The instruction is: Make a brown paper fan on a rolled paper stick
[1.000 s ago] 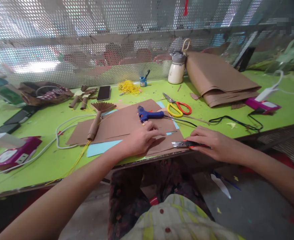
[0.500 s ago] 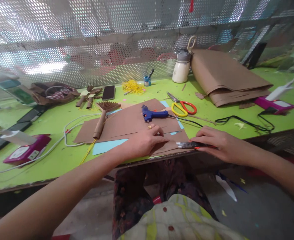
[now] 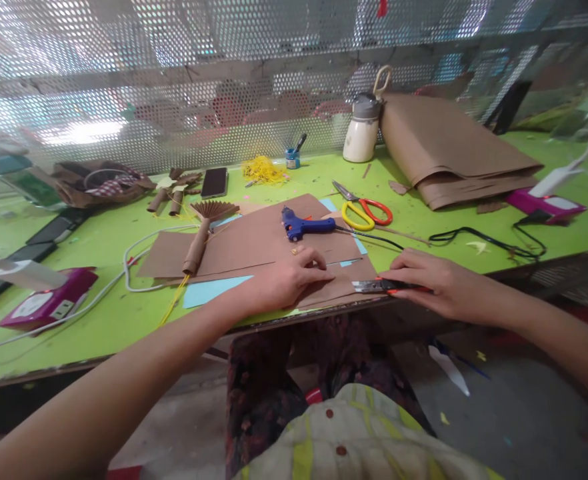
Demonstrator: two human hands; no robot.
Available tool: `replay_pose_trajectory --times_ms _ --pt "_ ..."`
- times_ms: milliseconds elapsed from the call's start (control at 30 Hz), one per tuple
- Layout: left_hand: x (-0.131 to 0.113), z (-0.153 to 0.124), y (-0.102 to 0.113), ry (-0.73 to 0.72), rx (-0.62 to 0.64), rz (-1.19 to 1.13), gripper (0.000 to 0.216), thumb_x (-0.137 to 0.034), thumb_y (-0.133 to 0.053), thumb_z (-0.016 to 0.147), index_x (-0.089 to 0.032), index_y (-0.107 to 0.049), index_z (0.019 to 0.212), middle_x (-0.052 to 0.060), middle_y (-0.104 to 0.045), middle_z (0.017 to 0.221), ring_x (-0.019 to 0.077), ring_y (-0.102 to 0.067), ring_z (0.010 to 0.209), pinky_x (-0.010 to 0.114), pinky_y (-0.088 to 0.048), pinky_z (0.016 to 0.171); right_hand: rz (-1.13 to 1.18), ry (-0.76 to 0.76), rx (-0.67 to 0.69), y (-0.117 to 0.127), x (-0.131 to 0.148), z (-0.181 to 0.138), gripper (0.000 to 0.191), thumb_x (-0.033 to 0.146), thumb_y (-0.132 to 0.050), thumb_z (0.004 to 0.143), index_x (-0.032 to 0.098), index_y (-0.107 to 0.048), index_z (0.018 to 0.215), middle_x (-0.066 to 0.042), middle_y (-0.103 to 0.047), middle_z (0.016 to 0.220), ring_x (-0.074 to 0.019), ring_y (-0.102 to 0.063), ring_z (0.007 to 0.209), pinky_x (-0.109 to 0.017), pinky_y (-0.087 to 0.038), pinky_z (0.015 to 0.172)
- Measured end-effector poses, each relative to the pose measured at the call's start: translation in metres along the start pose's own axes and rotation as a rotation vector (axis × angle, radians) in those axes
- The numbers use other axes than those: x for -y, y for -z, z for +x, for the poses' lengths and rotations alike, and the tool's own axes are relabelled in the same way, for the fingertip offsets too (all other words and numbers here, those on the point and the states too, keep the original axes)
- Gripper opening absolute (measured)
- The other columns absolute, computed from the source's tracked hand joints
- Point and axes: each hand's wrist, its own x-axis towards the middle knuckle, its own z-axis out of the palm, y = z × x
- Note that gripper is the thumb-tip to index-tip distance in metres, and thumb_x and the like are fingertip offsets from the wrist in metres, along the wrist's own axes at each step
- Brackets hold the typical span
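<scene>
While a fan-topped paper roll lay across the brown paper sheets on the tabletop, the left hand rested on them, fingers bent but unclenched; farther right, a cutter knife pointed left over the sheets, grasped in the right hand.

The person wears a pale shirt with yellow-green bands — round, dark red buttons run down its front. The trousers are dark with a reddish floral pattern. A gold-coloured ring circles one finger — left hand.
</scene>
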Motion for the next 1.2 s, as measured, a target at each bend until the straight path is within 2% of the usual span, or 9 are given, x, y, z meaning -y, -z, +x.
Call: replay_pose_trajectory --times_ms 600,767,1033,1200 --pt "0.004 0.001 -0.003 0.004 -0.020 0.091 0.033 -0.024 -0.041 0.093 -0.020 -0.065 0.115 0.013 -0.056 0.107 0.0186 -0.052 0.094 0.032 -0.045 0.082 0.057 -0.035 0.005 0.000 -0.005 -0.008 0.030 0.026 -0.051 0.089 0.021 -0.062 0.117 -0.010 -0.062 0.097 -0.0219 -0.059 0.088 -0.033 -0.049 0.076" --pt "0.000 0.002 0.001 0.034 0.007 0.112 0.034 -0.027 -0.039 0.094 -0.023 -0.065 0.115 0.013 -0.056 0.107 0.0184 -0.054 0.091 0.031 -0.046 0.078 0.044 -0.027 0.029 -0.001 -0.002 -0.002 0.031 0.026 -0.050 0.090 0.022 -0.061 0.119 -0.011 -0.061 0.098 -0.0220 -0.058 0.089 -0.034 -0.049 0.076" --pt "-0.002 0.003 0.002 0.016 -0.022 0.077 0.035 -0.028 -0.038 0.095 -0.020 -0.067 0.112 0.014 -0.057 0.106 0.0187 -0.054 0.093 0.033 -0.046 0.081 0.062 -0.071 0.032 0.003 0.005 -0.009 0.030 0.025 -0.049 0.091 0.020 -0.062 0.117 -0.011 -0.060 0.098 -0.0216 -0.059 0.089 -0.033 -0.048 0.077" --pt "-0.001 0.003 0.002 0.007 -0.031 0.066 0.034 -0.027 -0.039 0.094 -0.020 -0.066 0.113 0.014 -0.057 0.106 0.0191 -0.054 0.093 0.033 -0.046 0.082 0.040 -0.045 0.048 0.001 0.012 0.002 0.028 0.026 -0.048 0.092 0.019 -0.062 0.115 -0.010 -0.060 0.095 -0.0206 -0.058 0.086 -0.032 -0.047 0.076"
